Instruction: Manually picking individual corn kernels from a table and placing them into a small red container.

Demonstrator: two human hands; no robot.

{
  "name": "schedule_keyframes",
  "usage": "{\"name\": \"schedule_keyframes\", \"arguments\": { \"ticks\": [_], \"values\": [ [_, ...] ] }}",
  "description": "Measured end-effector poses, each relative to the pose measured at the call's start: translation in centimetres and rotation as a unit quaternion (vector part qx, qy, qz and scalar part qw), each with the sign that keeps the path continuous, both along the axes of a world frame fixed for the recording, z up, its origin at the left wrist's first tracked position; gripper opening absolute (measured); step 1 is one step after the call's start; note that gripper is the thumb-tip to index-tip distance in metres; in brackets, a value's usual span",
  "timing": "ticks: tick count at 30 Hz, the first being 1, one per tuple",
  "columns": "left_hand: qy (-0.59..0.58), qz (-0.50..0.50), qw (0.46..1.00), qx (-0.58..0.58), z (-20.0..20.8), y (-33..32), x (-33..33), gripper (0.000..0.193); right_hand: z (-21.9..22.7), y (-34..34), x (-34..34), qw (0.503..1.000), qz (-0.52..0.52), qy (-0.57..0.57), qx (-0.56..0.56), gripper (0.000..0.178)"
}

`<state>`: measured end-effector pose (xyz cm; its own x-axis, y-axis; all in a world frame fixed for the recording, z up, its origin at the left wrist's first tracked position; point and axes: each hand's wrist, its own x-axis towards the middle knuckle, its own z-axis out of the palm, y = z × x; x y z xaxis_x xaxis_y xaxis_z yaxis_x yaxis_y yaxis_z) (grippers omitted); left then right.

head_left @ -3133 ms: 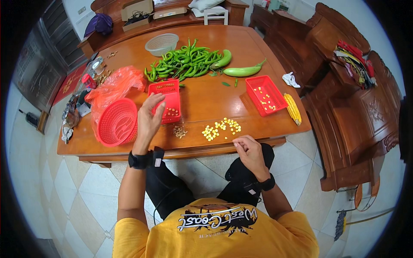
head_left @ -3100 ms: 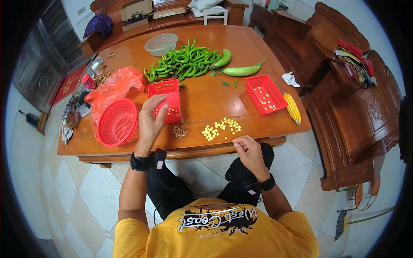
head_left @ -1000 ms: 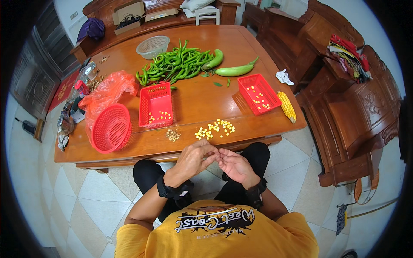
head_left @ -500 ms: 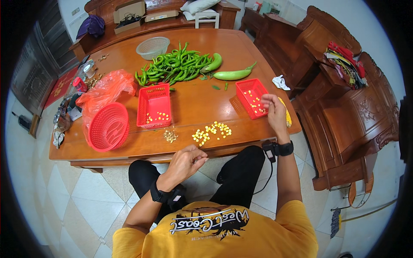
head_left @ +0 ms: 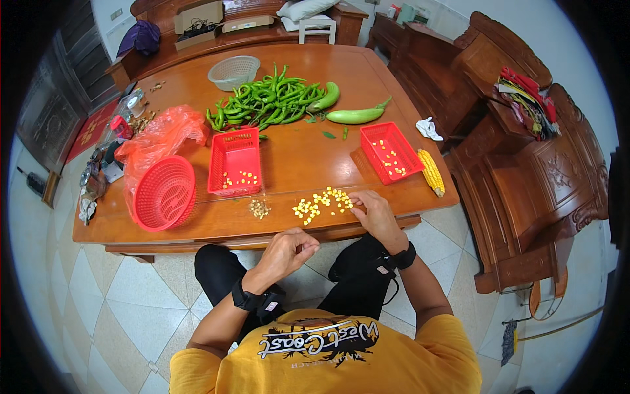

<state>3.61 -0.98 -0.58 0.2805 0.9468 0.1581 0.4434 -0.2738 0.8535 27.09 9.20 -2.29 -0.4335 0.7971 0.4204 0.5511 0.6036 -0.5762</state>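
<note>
Loose yellow corn kernels [head_left: 307, 209] lie scattered near the table's front edge. At their right end my right hand [head_left: 375, 215] rests with thumb and fingers bent together; what is between the fingertips is hidden. My left hand [head_left: 281, 255] hovers just off the front edge, fingers curled and thumb against the index finger, so I cannot see what it holds. A red rectangular basket [head_left: 235, 154] at the left and another red basket [head_left: 392, 148] at the right each have some kernels on the bottom. A corn cob [head_left: 430, 172] lies beside the right basket.
A small heap of brownish bits [head_left: 260, 209] sits left of the kernels. Farther left are a round red basket [head_left: 165, 194] and an orange plastic bag [head_left: 161, 138]. Green peppers [head_left: 269, 98], a pale green eggplant [head_left: 357, 115] and a clear basket [head_left: 233, 72] occupy the far side.
My right hand has moved from over the right basket down and left to the kernels, uncovering the corn cob. My left hand has hardly moved.
</note>
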Motion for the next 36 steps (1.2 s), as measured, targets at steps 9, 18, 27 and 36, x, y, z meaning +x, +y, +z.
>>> {"name": "schedule_keyframes", "arguments": {
  "ticks": [9,18,27,36],
  "values": [
    [-0.144,-0.032,0.977,-0.157,-2.8,0.6,-0.6,0.015,-0.2,-0.6,-1.0,0.994,-0.031,-0.053,0.094,0.019],
    [-0.327,-0.039,0.876,-0.353,-2.1,1.2,-1.3,0.022,-0.1,-0.1,-0.2,0.997,-0.057,-0.038,-0.021,0.02],
    [-0.406,-0.055,0.812,-0.415,-1.9,1.1,-0.7,0.027,-0.6,-0.3,-0.3,0.997,-0.079,-0.007,-0.01,0.016],
    [-0.446,0.008,0.773,-0.451,-2.3,1.2,-0.5,0.038,4.2,-7.5,-6.5,0.971,0.14,0.151,-0.122,0.015]
  ]
}}
